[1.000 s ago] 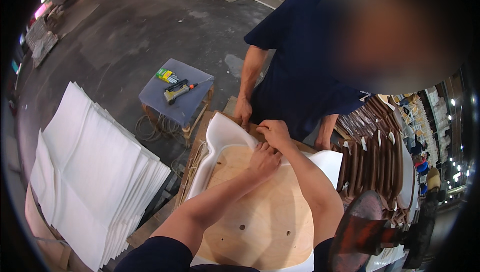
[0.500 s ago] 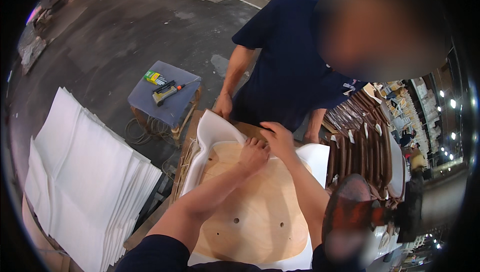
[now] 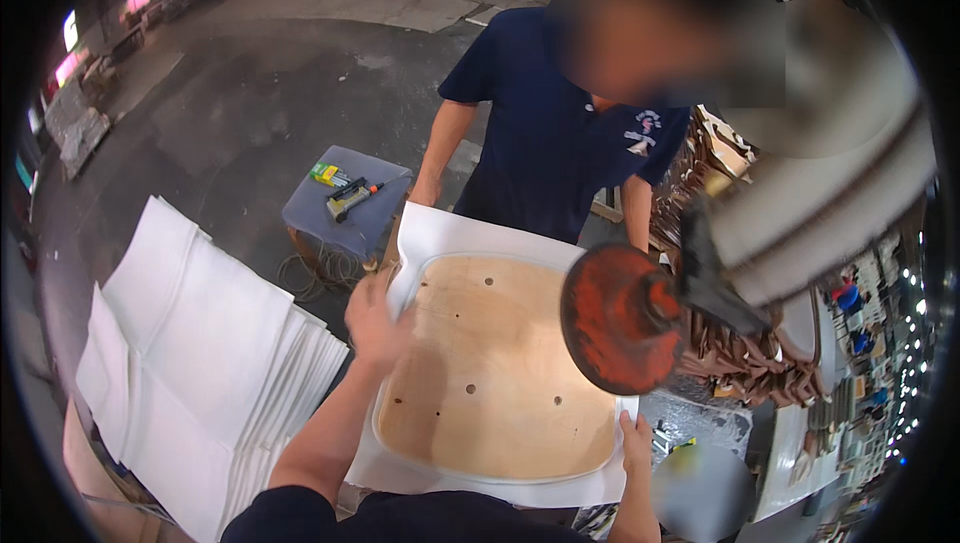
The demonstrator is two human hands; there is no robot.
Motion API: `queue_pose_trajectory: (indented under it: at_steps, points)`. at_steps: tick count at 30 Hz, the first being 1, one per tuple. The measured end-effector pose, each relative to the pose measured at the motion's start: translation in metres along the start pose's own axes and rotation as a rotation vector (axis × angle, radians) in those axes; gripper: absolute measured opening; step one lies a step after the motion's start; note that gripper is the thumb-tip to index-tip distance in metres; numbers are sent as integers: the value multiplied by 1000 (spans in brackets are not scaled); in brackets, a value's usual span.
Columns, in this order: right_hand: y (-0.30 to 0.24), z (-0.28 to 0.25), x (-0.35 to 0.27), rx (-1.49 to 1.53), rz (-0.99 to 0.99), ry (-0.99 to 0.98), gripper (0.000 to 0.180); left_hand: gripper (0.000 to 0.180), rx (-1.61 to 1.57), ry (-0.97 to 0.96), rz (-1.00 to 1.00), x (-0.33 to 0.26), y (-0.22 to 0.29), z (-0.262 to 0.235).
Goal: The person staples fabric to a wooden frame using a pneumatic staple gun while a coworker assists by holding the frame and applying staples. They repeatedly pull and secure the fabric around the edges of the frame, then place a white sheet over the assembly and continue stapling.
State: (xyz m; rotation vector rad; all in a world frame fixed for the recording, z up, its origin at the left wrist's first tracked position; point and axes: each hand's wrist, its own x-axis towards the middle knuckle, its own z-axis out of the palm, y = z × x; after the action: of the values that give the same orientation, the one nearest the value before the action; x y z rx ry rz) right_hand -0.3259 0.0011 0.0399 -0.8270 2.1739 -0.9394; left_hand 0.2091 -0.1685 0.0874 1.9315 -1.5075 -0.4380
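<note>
A pale wooden seat panel [image 3: 500,343] with several small holes lies on a white foam sheet [image 3: 470,233], whose border shows all around it. At the panel's left side, my left hand [image 3: 378,328] has its fingers apart over the sheet's edge, slightly smeared by motion. My right hand [image 3: 636,448] grips the sheet's lower right edge, thumb on top and the other fingers partly hidden. Over the panel's right side, a round red-and-black disc [image 3: 620,318] on a thick grey arm covers part of the panel and sheet.
To the left rises a stack of white foam sheets [image 3: 190,343]. A blue-topped stool [image 3: 335,218] bears a nail gun [image 3: 350,200] and a green-yellow pack [image 3: 328,175]. Across from me stands a person [image 3: 535,133] in a dark shirt. Brown padded pieces [image 3: 740,368] are piled at right.
My hands have parted from the panel's far edge to its left and lower right sides. The foam's far edge, folded up before, lies flatter. The red-and-black disc appears farther up in view.
</note>
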Motion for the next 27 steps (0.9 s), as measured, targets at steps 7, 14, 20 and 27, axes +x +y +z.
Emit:
queue_pose_trajectory:
  at_steps: [7,14,20,27]
  points:
    - [-35,22,-10,-10,-180,-137,57,68,-50,-219,-366,-66,-73,-21]
    - [-28,19,1,-91,-229,-52,59,52,125,70,-204,-81,-48,-3]
    - [-27,20,7,-107,-186,-73,64,46,46,19,-255,-86,-37,-9]
    - [-35,20,5,-132,-197,-107,66,48,62,41,-200,-86,-42,-15]
